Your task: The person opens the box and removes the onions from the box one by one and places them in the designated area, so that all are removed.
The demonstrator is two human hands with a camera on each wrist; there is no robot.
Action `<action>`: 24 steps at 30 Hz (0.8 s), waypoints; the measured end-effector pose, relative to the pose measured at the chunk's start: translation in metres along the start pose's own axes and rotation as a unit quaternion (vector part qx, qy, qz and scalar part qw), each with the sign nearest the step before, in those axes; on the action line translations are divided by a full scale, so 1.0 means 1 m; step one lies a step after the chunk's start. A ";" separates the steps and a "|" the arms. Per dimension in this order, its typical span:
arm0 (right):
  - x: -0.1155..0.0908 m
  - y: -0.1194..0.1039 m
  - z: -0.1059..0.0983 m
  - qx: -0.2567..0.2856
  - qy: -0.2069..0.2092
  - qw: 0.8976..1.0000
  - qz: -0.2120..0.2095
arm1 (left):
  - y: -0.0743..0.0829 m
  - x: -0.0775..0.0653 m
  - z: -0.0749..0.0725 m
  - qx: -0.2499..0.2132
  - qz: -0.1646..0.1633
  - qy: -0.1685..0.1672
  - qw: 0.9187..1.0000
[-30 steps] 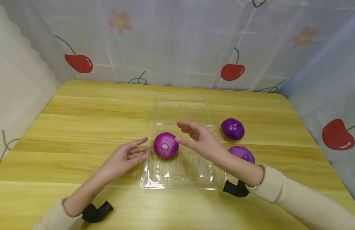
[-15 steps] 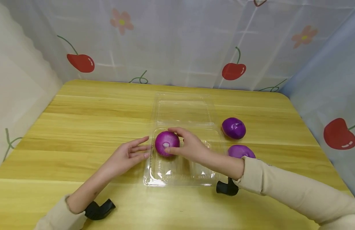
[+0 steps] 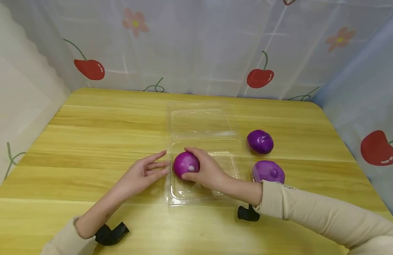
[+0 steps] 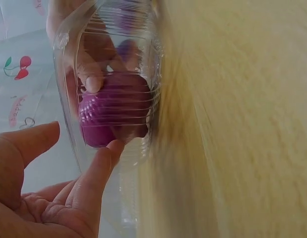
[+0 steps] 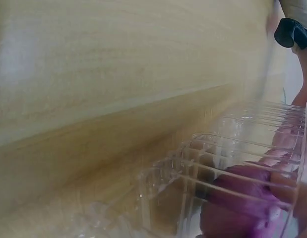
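Observation:
A clear plastic clamshell container lies with its lid folded back. In the left part of its tray sits a purple-red onion, its pale tip facing front right. My right hand grips this onion, thumb at the front and fingers over the far right side. My left hand is held at the tray's left wall, fingers loosely extended. In the left wrist view, the onion shows through the ribbed wall, with left fingertips right at the plastic. The right wrist view shows the onion through the wall too.
Two more purple onions stand right of the container: a dark glossy one behind and a lighter one in front, close to the right sleeve. A curtain printed with cherries hangs behind the wooden table.
My right hand has moved left and down onto the onion and taken hold of it. The onion's tip has turned to the right, and the container has shifted slightly. The left hand stays nearly still.

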State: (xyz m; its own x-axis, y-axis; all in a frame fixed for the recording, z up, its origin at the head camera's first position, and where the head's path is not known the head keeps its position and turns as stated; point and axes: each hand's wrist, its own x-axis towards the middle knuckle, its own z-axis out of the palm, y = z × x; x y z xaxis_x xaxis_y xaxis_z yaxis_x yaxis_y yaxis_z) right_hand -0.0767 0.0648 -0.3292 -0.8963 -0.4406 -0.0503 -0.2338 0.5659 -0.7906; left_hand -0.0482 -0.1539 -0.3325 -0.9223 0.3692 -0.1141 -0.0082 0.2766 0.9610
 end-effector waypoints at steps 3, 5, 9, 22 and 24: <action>-0.002 0.001 0.001 0.008 0.004 1.000 -0.004 | 0.000 0.000 0.001 -0.004 -0.003 -0.004 1.000; -0.003 0.001 0.001 0.012 0.008 1.000 -0.009 | -0.001 0.000 0.002 -0.010 -0.003 -0.006 1.000; -0.004 0.004 0.002 0.023 0.016 0.999 -0.020 | -0.002 0.000 0.003 -0.013 -0.008 -0.005 1.000; -0.004 0.008 0.005 0.066 0.027 0.997 -0.011 | -0.002 0.000 0.001 -0.011 -0.002 -0.003 1.000; -0.006 0.009 0.006 0.075 0.023 0.997 -0.008 | -0.003 -0.001 0.001 -0.015 -0.003 -0.003 1.000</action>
State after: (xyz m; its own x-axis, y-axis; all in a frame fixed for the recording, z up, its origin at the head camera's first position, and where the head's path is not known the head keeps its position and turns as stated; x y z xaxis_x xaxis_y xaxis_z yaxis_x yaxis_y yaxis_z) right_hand -0.0715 0.0685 -0.3401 -0.9102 -0.4141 -0.0106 -0.1929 0.4463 -0.8738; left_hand -0.0463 -0.1541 -0.3357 -0.9196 0.3738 -0.1207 -0.0245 0.2520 0.9674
